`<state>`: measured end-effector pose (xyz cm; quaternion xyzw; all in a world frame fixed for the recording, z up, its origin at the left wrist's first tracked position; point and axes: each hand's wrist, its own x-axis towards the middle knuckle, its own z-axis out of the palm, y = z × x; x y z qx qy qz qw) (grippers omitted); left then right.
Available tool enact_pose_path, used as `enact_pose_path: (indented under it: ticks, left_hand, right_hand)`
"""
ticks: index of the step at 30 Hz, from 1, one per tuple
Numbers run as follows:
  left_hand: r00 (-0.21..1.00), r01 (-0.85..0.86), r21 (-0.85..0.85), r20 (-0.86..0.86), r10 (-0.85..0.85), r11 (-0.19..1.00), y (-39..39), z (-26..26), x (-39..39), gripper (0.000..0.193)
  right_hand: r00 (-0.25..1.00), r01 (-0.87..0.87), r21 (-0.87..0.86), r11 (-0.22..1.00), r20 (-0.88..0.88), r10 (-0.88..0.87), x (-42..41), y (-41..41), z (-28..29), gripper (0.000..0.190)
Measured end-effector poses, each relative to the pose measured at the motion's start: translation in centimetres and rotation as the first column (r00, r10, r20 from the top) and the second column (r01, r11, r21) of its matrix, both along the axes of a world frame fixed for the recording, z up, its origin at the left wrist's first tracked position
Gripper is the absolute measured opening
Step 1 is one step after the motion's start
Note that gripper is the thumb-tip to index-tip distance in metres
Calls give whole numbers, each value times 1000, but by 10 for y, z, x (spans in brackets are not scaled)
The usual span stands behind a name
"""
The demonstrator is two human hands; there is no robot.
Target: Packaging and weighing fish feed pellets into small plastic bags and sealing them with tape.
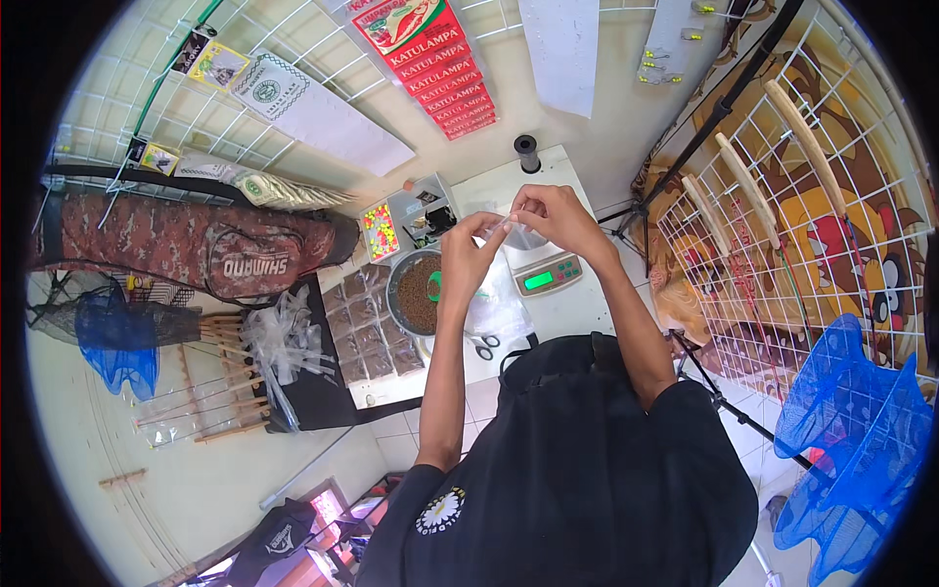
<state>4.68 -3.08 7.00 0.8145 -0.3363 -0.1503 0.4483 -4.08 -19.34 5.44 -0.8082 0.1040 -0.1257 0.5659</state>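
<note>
Fingertips of my left hand (477,238) and my right hand (541,209) meet over the table, pinching a small clear plastic bag (502,224) between them. Just beyond and under the right hand is a digital kitchen scale (548,276) with a lit green display; its platform is partly covered by a round, clear-looking container (525,238). Left of my left forearm stands a grey bowl (392,297) of brown pellets (415,293), with a green scoop (434,286) in it. Flat clear plastic bags (502,308) lie between the bowl and the scale.
Filled packets of brown pellets (374,319) cover the table's left side. Scissors (484,346) lie near the front edge. A grey box (422,202) with a tray of colourful pieces (379,231) and a dark cylinder (527,150) stand behind. Wire racks (763,220) flank the right.
</note>
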Motion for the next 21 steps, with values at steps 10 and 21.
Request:
enact_pose_path:
  ticks: [10,21]
  left_hand:
    - [999,44,72,7,-45,996,33,-32,-2,68]
    - [912,-287,-143,-342,224,947,106,-57,-36,43]
  right_hand:
    - [930,362,286,887,-48,-364,-58,3,-62,30]
    - [802,592,214,777,-247,-543,-162,19,-142,19]
